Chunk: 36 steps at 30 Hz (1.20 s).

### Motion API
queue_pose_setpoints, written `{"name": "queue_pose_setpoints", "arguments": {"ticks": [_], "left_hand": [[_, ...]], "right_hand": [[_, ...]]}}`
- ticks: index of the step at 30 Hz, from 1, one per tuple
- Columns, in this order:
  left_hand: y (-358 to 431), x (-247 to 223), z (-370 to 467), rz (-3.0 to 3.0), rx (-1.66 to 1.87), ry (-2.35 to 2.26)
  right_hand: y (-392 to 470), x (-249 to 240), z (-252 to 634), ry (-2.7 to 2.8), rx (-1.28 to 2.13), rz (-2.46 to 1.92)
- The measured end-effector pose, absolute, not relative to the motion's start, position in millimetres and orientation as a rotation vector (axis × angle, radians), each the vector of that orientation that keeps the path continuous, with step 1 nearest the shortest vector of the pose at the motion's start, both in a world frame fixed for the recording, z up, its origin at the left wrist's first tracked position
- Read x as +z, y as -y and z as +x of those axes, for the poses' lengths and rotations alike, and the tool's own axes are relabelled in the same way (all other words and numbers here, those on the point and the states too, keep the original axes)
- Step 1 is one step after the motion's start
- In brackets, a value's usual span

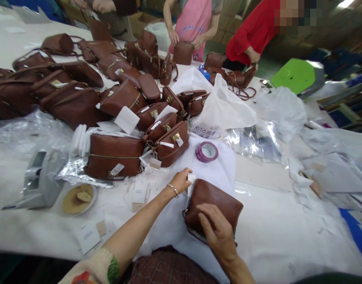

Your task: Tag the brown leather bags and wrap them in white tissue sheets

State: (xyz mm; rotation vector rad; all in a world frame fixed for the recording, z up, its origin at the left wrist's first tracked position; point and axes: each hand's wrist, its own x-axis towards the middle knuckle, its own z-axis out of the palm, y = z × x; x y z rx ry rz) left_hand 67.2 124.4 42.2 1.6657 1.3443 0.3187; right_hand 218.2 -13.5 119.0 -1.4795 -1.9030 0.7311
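A brown leather handbag (219, 199) lies on white sheeting just in front of me. My left hand (181, 182) is at its upper left corner, fingers closed on a white hang tag (191, 184) beside the bag. My right hand (216, 225) rests on the bag's near face, its thumb and fingers apart and slightly bent. A dark strap runs along the bag's left and lower edge. Beyond the bag sits a roll of purple tape (206, 152). Loose white tags (140, 191) lie left of my left forearm.
Many brown bags (117, 156) crowd the table's left and middle. A grey tape dispenser (43, 177) and a round dish (78, 198) stand at left. Plastic bags (226, 104) and a green object (296, 77) are at right. Co-workers handle bags across the table.
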Motion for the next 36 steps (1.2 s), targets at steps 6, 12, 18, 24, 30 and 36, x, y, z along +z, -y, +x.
{"name": "queue_pose_setpoints", "arguments": {"ticks": [6, 12, 18, 24, 30, 36], "left_hand": [[-122.9, 42.1, 66.0, 1.657, 0.386, -1.410], [-116.9, 50.4, 44.8, 1.631, 0.446, -1.561], [-90.7, 58.4, 30.8, 1.669, 0.603, -1.684], [-77.9, 72.3, 30.7, 1.549, 0.813, -1.610], [-74.3, 87.9, 28.4, 1.419, 0.792, -1.519], [-68.0, 85.6, 22.8, 1.448, 0.806, -1.607]], "right_hand": [[-26.4, 84.2, 266.4, 2.087, 0.149, -1.803], [-45.9, 74.0, 267.9, 2.084, 0.094, -1.903], [-44.2, 67.8, 275.2, 2.014, 0.066, -1.797], [-42.0, 65.0, 278.9, 1.968, 0.105, -1.794], [-43.0, 63.0, 278.0, 1.954, 0.100, -1.795], [-39.6, 61.0, 282.4, 1.926, 0.106, -1.768]]}}
